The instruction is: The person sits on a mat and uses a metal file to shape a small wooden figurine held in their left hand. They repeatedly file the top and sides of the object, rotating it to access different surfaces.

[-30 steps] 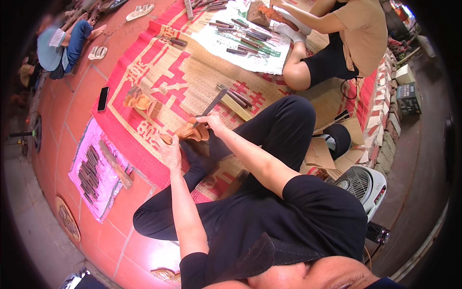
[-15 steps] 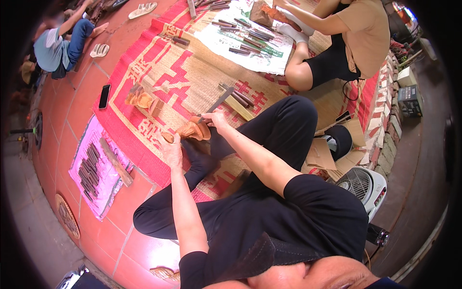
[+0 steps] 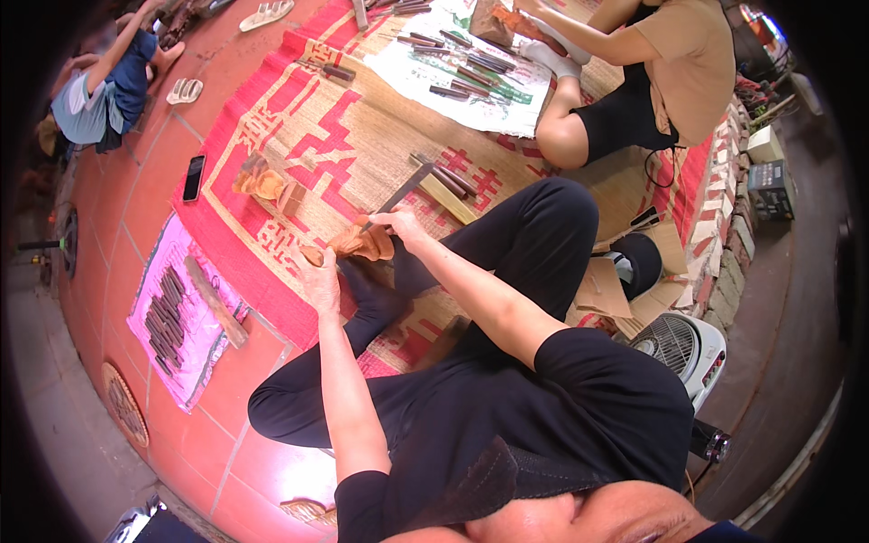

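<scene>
My left hand [image 3: 320, 279] is closed around the near-left end of a carved orange-brown wood piece [image 3: 359, 242], held low over the mat in front of my crossed legs. My right hand [image 3: 401, 226] is closed on a long, thin, dark grey tool [image 3: 406, 187]. One end of this tool slants away toward the far right, and a narrow tip reaches the wood's upper side. Its exact kind cannot be made out. Beyond the wood, another carved figure [image 3: 266, 185] lies on the patterned straw mat [image 3: 380, 118].
Dark-handled tools lie on a pink cloth [image 3: 192, 376] at left, beside a wooden mallet-like stick [image 3: 215, 303]. A phone [image 3: 194, 178] lies at the mat's edge. At far right, a person [image 3: 683, 72] sits by a white sheet [image 3: 398, 77] with tools. A fan [image 3: 674, 348] stands at right.
My right hand and the tool have moved slightly left over the wood, which has tilted a little. My left hand keeps its hold. The person at far left has shifted posture.
</scene>
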{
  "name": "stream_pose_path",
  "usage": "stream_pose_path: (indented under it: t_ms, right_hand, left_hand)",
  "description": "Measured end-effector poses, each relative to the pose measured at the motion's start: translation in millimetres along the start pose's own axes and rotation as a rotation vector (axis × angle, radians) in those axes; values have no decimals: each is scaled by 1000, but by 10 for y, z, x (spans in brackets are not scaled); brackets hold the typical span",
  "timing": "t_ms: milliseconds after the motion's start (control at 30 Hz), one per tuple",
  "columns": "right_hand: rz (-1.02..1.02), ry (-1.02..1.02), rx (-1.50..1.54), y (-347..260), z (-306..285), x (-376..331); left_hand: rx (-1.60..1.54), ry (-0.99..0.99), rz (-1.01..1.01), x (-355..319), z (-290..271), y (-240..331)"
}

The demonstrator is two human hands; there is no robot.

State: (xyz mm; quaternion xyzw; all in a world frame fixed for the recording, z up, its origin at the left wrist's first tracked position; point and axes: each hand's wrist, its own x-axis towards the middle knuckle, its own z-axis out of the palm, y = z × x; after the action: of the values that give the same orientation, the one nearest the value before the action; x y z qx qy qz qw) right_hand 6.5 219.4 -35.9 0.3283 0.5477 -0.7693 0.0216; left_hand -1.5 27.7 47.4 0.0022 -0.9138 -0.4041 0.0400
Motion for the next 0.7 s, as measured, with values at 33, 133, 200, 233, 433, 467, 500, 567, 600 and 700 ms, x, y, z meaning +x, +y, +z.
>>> stream_pose_path:
  t_ms: [33,133,200,233,433,467,500,567,600,700]
  right_hand:
    - [-35,3,-64,25,18,-11]
    - [24,6,22,-35,15,-16]
    - [81,65,73,-58,-17,7]
    - [73,42,84,-53,-1,8]
    - [-34,10,-60,58,-5,16]
    - [2,23,-22,27,9,7]
    - [27,18,47,-5,6,-6]
    - [77,15,182,-49,-26,-15]
    - [92,27,177,-45,-22,-10]
    - [14,-2,37,-35,0,-60]
  left_hand:
    - [-17,-5,-7,-1,6,-13]
    - [-58,9,-45,-23,1,54]
    - [-24,31,-2,-19,19,5]
    - [-7,42,19,-15,22,-23]
    - [-7,-19,-20,-20,7,29]
    - [10,-16,-23,-25,-8,26]
    - [28,-13,-26,-36,-12,28]
    - [22,-9,-16,-34,-13,13]
    - [-1,-7,-2,-27,-3,-1]
    - [-7,-6,7,-21,5,-37]
